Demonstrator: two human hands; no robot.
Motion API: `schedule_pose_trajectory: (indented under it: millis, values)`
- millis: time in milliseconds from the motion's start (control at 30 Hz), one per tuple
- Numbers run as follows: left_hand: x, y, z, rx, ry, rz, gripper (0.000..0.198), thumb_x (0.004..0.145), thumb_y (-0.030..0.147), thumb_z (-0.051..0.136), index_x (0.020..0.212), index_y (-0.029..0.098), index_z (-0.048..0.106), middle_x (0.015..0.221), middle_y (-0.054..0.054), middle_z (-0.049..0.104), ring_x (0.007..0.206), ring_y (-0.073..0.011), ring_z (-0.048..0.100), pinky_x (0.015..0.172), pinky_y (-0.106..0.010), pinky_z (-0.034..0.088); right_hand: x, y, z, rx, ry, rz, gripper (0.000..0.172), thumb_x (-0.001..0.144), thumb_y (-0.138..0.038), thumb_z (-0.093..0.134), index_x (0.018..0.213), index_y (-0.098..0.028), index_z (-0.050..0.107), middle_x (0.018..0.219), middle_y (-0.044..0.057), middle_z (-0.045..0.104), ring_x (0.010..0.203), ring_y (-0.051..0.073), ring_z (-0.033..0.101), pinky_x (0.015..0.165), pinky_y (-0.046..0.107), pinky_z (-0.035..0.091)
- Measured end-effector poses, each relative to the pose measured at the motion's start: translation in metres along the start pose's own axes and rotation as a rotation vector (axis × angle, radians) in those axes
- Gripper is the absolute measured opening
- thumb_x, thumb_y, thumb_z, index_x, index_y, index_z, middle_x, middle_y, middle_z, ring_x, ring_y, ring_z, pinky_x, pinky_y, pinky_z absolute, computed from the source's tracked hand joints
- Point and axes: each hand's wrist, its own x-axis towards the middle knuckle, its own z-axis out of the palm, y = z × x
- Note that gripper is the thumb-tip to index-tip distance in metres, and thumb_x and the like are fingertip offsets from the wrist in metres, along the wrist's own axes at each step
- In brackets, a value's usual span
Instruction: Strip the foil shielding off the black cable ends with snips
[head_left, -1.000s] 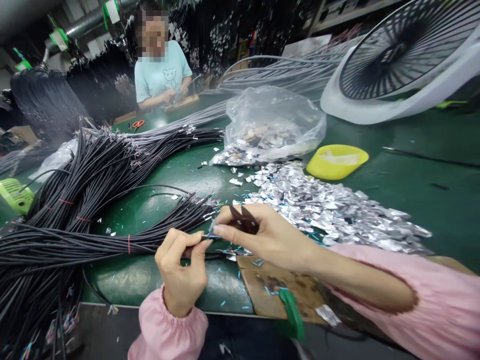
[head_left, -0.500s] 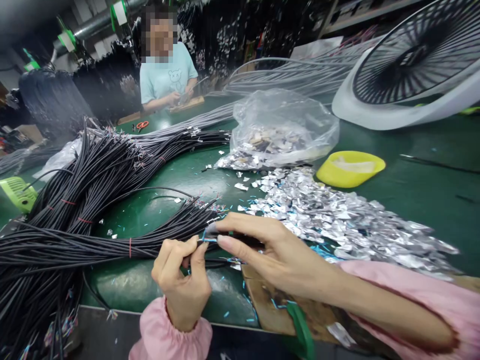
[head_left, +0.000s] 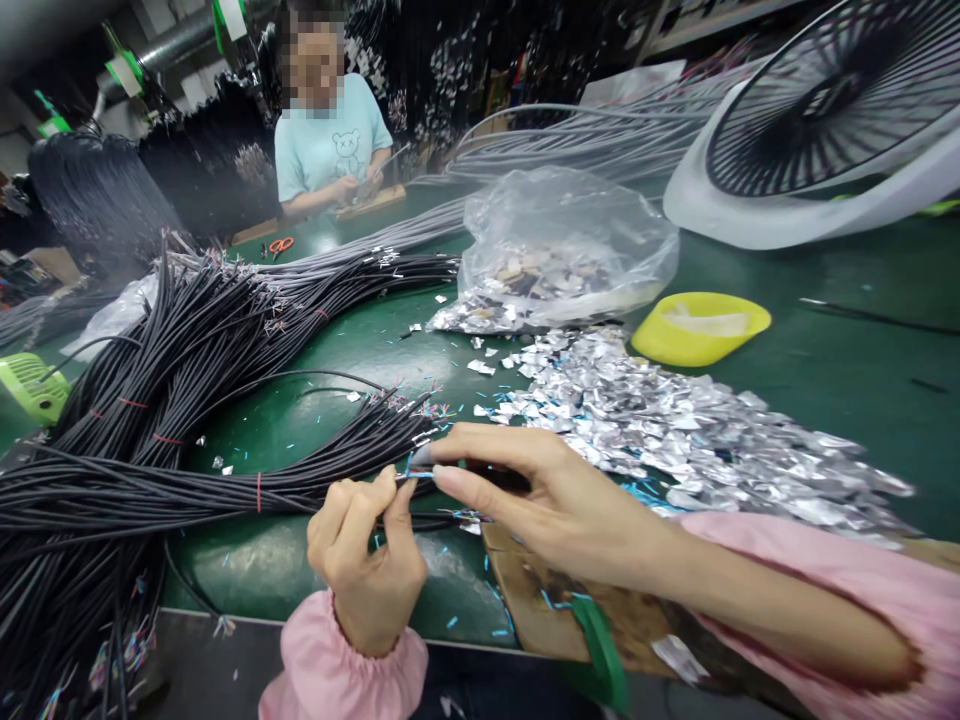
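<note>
Nearest, rising from seven o'clock, the left hand (head_left: pixel 367 560) in a gathered pink cloth sleeve (head_left: pixel 349 645) pinches a thin blue wire (head_left: pixel 417 475) between thumb and forefinger, other fingers curled. From four o'clock the right hand (head_left: pixel 559 500) reaches in with forearm slanted, thumb and forefinger closing on the wire's other end. The wire thus spans both sets of fingertips, over a stained brown wooden board (head_left: pixel 525 600) at four o'clock and beside a tied bundle of black cables (head_left: pixel 202 505) at nine. A heap of crumpled silver foil scraps (head_left: pixel 712 440) spreads toward three; beyond, at one, sits a clear plastic bag (head_left: pixel 562 215). Farthest, at eleven, a co-worker wears a pale-blue T-shirt (head_left: pixel 307 155) printed with a cross-eyed bear; a white rectangular tag (head_left: pixel 232 18) above is unreadable.
</note>
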Motion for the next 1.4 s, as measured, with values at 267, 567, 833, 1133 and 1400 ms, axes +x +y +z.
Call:
schedule_pose_trajectory:
  millis: [267, 567, 833, 1133, 1400]
  values:
    - [-0.005, -0.003, -0.001, -0.115, -0.017, -0.203, 0.004, 0.081, 0.02, 0.062, 0.078, 0.018, 0.062, 0.07, -0.001, 0.064, 0.064, -0.0121, 0.06, 0.06, -0.022, 0.049, -0.001, 0.002, 0.002, -0.099, 0.071, -0.064, 0.02, 0.087, -0.022, 0.05, 0.084, -0.016, 0.068, 0.073, 0.005, 0.068, 0.064, 0.014, 0.062, 0.055, 0.022, 0.047]
    - [0.001, -0.014, -0.005, -0.237, -0.199, -0.211, 0.022, 0.087, 0.02, 0.048, 0.073, 0.016, 0.064, 0.064, -0.002, 0.062, 0.057, -0.011, 0.056, 0.054, -0.021, 0.045, -0.004, 0.006, 0.009, -0.235, 0.176, -0.217, 0.017, 0.089, -0.022, 0.05, 0.09, -0.017, 0.066, 0.08, 0.006, 0.069, 0.071, 0.016, 0.064, 0.066, 0.026, 0.052]
    - [0.013, -0.025, -0.013, -0.723, -0.525, -0.593, 0.045, 0.085, 0.047, 0.049, 0.054, 0.014, 0.054, 0.044, 0.002, 0.043, 0.035, -0.0057, 0.037, 0.034, -0.018, 0.027, 0.0, 0.006, 0.009, -0.128, 0.074, -0.164, 0.023, 0.091, -0.027, 0.048, 0.084, -0.018, 0.068, 0.073, 0.005, 0.068, 0.064, 0.014, 0.062, 0.058, 0.024, 0.049]
    - [0.009, -0.025, -0.011, -0.706, -0.533, -0.555, 0.037, 0.083, 0.037, 0.052, 0.055, 0.014, 0.06, 0.048, 0.0, 0.049, 0.041, -0.0066, 0.04, 0.039, -0.019, 0.03, -0.001, 0.004, 0.007, -0.247, 0.216, -0.261, 0.009, 0.085, -0.027, 0.059, 0.085, -0.019, 0.062, 0.078, 0.005, 0.062, 0.066, 0.014, 0.058, 0.055, 0.024, 0.047]
    - [0.001, -0.016, 0.0, -0.474, -0.338, -0.427, 0.018, 0.079, 0.025, 0.06, 0.065, 0.016, 0.066, 0.057, 0.0, 0.057, 0.052, -0.0098, 0.05, 0.048, -0.02, 0.038, -0.002, 0.011, 0.005, -0.433, 0.09, -0.295, 0.022, 0.072, -0.002, 0.042, 0.08, -0.018, 0.055, 0.076, 0.006, 0.057, 0.065, 0.015, 0.054, 0.052, 0.023, 0.04]
